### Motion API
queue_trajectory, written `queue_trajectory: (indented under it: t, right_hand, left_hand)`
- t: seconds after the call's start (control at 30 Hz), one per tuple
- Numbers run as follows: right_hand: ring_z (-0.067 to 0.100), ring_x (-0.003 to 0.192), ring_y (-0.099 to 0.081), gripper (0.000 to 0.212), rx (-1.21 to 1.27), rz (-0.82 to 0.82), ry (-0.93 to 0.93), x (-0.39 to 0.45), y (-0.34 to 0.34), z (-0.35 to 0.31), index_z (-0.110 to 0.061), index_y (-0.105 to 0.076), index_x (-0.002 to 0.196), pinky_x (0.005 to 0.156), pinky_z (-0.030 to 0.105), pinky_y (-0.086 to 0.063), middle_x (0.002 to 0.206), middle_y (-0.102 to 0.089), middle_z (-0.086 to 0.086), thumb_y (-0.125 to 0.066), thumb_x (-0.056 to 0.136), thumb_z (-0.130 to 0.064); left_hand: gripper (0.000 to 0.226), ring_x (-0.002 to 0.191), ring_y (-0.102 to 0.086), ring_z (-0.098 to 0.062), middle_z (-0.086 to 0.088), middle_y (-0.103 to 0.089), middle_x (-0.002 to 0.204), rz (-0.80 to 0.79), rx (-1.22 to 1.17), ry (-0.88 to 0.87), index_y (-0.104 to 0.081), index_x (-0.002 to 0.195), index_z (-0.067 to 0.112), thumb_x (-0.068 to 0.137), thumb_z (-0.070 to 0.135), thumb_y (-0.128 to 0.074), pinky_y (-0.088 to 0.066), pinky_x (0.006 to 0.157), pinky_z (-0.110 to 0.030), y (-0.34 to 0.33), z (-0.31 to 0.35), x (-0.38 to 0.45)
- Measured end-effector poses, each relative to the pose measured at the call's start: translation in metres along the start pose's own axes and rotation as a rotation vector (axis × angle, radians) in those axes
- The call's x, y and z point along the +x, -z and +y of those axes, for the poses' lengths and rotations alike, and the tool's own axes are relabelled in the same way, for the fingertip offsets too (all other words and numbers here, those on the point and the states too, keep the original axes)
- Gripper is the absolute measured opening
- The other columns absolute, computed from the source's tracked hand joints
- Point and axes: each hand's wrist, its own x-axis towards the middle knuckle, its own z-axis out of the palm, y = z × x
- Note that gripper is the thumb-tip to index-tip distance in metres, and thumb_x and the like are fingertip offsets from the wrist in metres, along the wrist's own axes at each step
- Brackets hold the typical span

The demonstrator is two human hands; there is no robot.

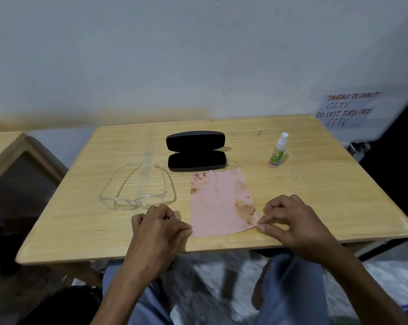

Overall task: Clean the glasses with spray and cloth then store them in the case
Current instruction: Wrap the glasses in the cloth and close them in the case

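1. Head view: your left hand (159,227) and right hand (290,220) each pinch a near corner of the pink stained cloth (219,202), which lies flat on the wooden table (327,195), long axis running away from you.
2. The clear glasses (137,195) sit just left of the cloth, temples unfolded and pointing away, nearest your left hand.
3. The open black case (196,151) lies beyond the cloth; the spray bottle (278,151) stands upright far right, nearer your right hand.
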Motion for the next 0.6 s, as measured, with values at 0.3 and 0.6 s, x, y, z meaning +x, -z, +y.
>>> queue_trajectory:
  t: [0.3,0.6]
  right_hand:
    - [-0.001,0.096,-0.048,0.014,0.0,-0.011,-0.012,-0.005,0.0,-0.004,-0.035,-0.078,0.077,0.079,0.029,-0.042,0.093,-0.063,-0.022,-0.077,0.077,-0.049]
    - [-0.007,0.082,-0.056,0.005,0.142,0.174,-0.036,0.041,-0.016,-0.061,-0.029,-0.077,0.089,0.068,0.003,-0.037,0.088,-0.069,-0.014,-0.074,0.088,-0.032]
  left_hand:
    - [0.02,0.085,-0.049,-0.008,0.017,-0.047,0.083,0.016,0.105,-0.019,-0.076,0.086,0.042,0.081,0.052,-0.059,-0.019,0.077,-0.032,0.004,0.006,-0.007]
    - [0.021,0.082,-0.059,-0.02,0.004,-0.06,0.086,0.395,-0.011,0.156,-0.078,0.097,0.028,0.084,0.043,-0.071,-0.051,0.077,-0.057,0.056,-0.003,0.012]
